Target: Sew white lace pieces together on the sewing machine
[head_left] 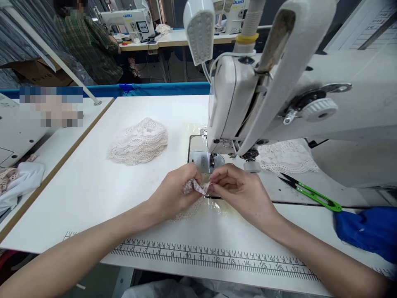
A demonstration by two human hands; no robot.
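Observation:
My left hand (175,191) and my right hand (240,191) meet just in front of the sewing machine's needle plate (201,159). Both pinch one small piece of pale pink lace (195,187), held bunched between the fingertips. More of that lace (189,213) trails flat on the table under my left hand. The presser foot (212,162) stands a little beyond the fingers, not touching the lace.
A white sewing machine (279,95) fills the right. A stack of lace pieces (139,141) lies left of it, another lace piece (287,157) under the arm. Green thread snips (310,192) and blue cloth (369,231) lie right. A printed ruler (214,256) edges the table. A person (88,41) sits behind.

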